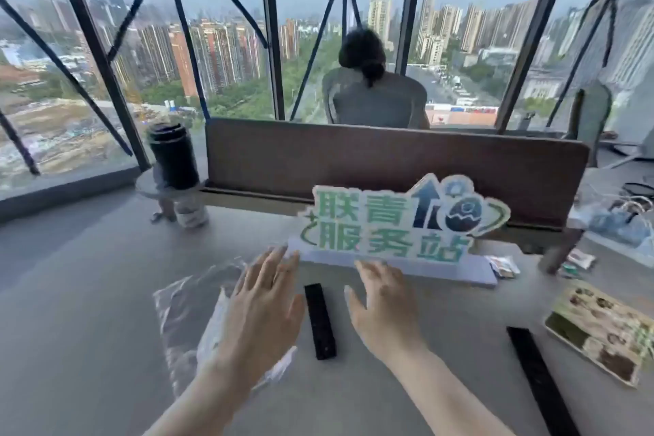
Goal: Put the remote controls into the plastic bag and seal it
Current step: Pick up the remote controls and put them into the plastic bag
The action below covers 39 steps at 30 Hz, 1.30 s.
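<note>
A clear plastic bag lies flat on the grey desk at the left. My left hand hovers over its right edge, fingers spread, holding nothing. A short black remote control lies lengthwise on the desk between my hands. My right hand is just to its right, open and empty, fingers spread. A longer black remote control lies further right, near the front edge, apart from both hands.
A green-and-white cut-out sign on a white base stands right behind my hands. A black bottle stands back left, a brown divider behind. A printed card, small packets and cables lie at the right. A person sits beyond the divider.
</note>
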Each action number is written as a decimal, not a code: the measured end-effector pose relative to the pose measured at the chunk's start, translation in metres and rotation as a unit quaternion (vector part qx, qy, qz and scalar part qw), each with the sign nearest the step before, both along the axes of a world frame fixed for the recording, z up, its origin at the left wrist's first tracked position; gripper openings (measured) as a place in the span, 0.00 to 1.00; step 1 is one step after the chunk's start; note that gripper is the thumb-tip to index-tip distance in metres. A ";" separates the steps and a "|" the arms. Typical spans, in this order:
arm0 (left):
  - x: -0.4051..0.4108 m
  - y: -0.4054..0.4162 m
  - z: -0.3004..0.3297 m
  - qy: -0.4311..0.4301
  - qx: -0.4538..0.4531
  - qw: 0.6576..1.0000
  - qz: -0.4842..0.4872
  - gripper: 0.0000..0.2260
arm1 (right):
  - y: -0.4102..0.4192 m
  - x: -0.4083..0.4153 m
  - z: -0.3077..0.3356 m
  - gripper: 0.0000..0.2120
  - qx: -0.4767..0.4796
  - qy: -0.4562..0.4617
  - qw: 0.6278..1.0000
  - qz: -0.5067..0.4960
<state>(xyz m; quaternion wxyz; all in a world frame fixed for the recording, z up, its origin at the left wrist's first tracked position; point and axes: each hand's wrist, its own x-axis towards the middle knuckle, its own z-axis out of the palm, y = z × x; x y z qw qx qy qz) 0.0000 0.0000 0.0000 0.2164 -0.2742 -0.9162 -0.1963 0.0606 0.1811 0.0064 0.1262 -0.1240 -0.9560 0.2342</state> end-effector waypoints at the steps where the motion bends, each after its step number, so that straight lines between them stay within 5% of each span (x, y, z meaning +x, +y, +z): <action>1: 0.006 -0.008 -0.017 -0.007 -0.020 1.000 -0.001 0.24 | -0.006 0.001 -0.018 0.26 -0.006 -0.039 0.999 -0.006; 4: 0.021 -0.035 -0.067 -0.011 -0.061 0.998 0.028 0.26 | -0.025 0.001 -0.061 0.26 -0.024 -0.113 0.993 -0.025; 10: 0.036 -0.085 -0.115 -0.029 -0.100 0.991 0.088 0.25 | -0.054 -0.019 -0.109 0.24 -0.001 -0.107 0.990 -0.087; 17: 0.033 -0.108 -0.112 -0.033 -0.119 0.989 0.077 0.04 | -0.062 -0.022 -0.120 0.18 -0.060 -0.146 0.978 -0.135; 22: 0.032 -0.096 -0.108 -0.076 -0.042 0.996 0.024 0.11 | -0.042 0.019 -0.092 0.08 -0.342 -0.130 0.924 -0.111; 26: 0.037 -0.073 -0.102 -0.066 0.017 0.998 -0.005 0.09 | -0.019 0.103 -0.054 0.13 -0.487 -0.073 0.863 -0.113; 32: 0.065 -0.028 -0.087 -0.073 0.064 0.995 -0.040 0.09 | -0.031 0.138 -0.045 0.10 -0.459 -0.150 0.872 -0.082; 37: 0.086 -0.016 -0.081 -0.081 0.081 0.993 -0.038 0.10 | -0.060 0.116 -0.068 0.12 -0.510 -0.106 0.851 -0.057; 39: 0.088 -0.017 -0.081 -0.086 0.074 0.993 -0.023 0.10 | -0.057 0.124 -0.072 0.11 -0.477 -0.081 0.871 -0.089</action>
